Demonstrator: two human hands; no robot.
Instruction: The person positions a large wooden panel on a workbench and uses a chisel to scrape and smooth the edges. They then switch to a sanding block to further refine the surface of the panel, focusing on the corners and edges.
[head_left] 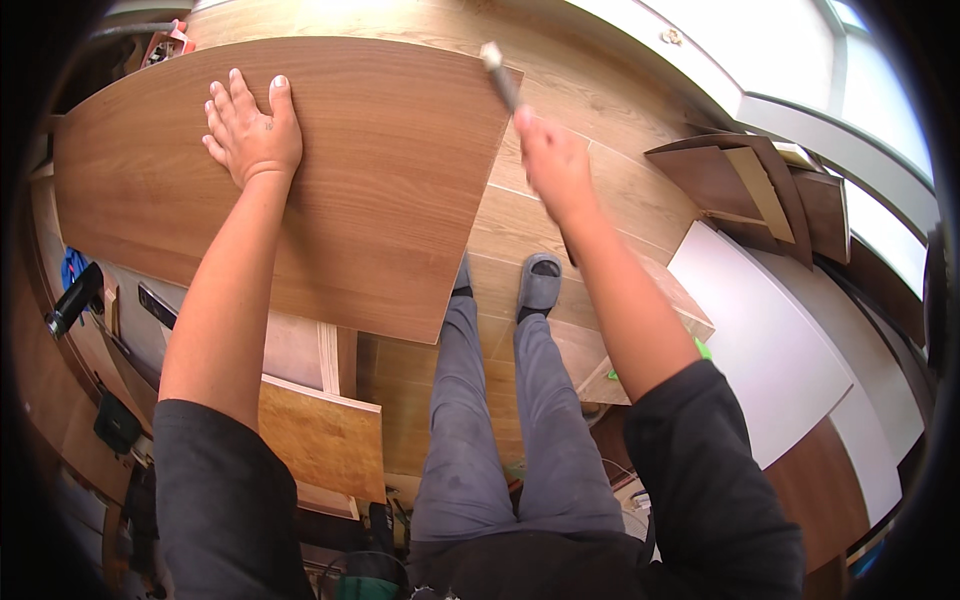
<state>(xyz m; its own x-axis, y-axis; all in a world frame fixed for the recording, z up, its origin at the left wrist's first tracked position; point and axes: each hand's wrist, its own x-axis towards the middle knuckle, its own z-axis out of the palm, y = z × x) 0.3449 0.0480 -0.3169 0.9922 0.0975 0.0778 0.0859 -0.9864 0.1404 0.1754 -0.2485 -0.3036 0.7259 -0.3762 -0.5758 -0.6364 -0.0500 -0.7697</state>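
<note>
A large brown wood-grain panel (385, 170) lies flat in front of me, stretching from the far left to near the middle. My left hand (254, 130) rests palm down on its upper left part, fingers spread. Just beyond the panel's right edge, my right hand (558, 165) is closed around the dark handle of what looks like a hammer (506, 88). Its pale head is blurred and sits over the panel's far right corner; whether it touches cannot be made out. The handle's end shows below the fist.
Below the panel are wooden cabinet parts and an orange-brown board (320, 430). White panels (765, 340) lean at the right, with brown offcuts (740, 185) beyond them. A light wooden box piece (655, 300) is under my right forearm. A black cylindrical object (75, 300) is at the left.
</note>
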